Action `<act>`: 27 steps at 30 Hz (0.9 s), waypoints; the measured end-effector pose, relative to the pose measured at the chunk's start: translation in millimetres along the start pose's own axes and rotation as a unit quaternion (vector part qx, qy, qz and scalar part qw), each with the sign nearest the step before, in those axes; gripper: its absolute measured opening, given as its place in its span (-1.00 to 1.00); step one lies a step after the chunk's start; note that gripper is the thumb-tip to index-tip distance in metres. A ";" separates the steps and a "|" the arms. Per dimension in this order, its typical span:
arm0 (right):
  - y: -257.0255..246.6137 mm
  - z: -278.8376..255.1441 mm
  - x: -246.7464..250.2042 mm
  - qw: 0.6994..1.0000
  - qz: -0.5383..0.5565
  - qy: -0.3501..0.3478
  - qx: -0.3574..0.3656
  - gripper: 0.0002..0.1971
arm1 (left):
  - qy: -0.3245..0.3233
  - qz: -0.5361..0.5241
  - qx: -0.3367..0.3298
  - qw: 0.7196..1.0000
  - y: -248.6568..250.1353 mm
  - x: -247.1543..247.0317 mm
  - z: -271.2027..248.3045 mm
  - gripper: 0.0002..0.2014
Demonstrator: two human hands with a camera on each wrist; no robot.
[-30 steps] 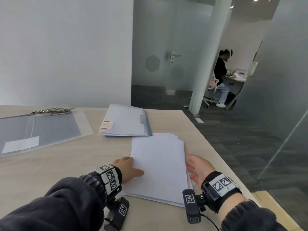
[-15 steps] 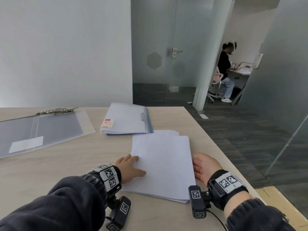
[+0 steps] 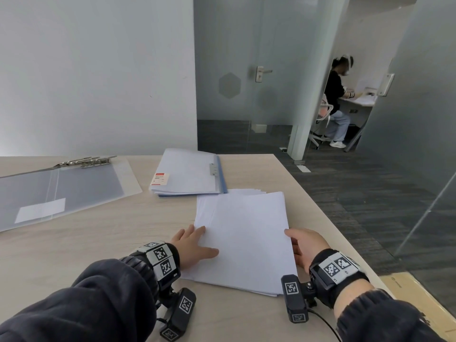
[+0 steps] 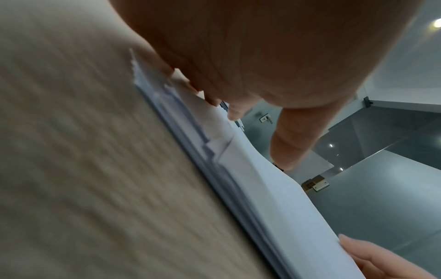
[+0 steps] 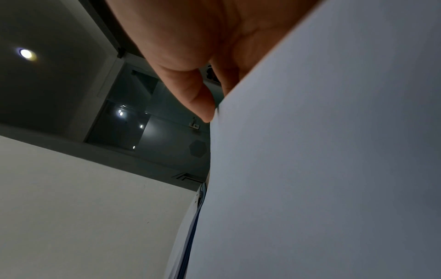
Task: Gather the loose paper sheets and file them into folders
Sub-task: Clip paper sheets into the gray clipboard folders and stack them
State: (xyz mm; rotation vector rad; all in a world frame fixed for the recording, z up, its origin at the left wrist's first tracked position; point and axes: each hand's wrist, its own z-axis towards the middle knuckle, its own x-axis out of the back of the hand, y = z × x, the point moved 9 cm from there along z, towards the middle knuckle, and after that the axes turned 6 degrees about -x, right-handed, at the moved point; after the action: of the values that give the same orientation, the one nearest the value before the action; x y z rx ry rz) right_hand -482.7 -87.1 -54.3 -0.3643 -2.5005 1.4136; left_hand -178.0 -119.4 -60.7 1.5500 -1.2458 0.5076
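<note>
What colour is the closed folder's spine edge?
Blue: the pale plastic folder's spine shows best in the head view.

I see dark sleeves (image 3: 81, 299) on both arms, the left cuff ribbed. Each wrist wears a black band (image 3: 338, 270) bearing white square code tags. A black tagged camera (image 3: 294, 298) hangs under each; a thin cable (image 3: 325, 322) leaves the right one. Left hand (image 3: 195, 248) and right hand (image 3: 306, 245) are bare.
</note>
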 end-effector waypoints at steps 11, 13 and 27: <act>-2.0 0.2 -7.1 0.998 -0.063 -0.026 0.006 -0.87 | -0.032 0.018 -0.007 0.999 4.9 -0.5 -7.4 -0.20; -2.9 -0.7 -7.4 0.996 -0.083 -0.023 0.014 -0.93 | -0.032 0.016 -0.007 0.999 4.0 -0.4 -6.8 -0.22; -5.3 -8.7 0.5 0.999 -0.019 -0.017 0.033 -0.89 | -0.052 0.028 -0.010 0.998 2.5 -4.6 -3.5 0.13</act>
State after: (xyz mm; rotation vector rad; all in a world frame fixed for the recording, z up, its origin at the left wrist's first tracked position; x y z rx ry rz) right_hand -480.8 -82.7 -45.3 -0.2795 -2.4657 1.4960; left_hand -181.0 -114.1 -62.0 1.5453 -1.3738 0.4536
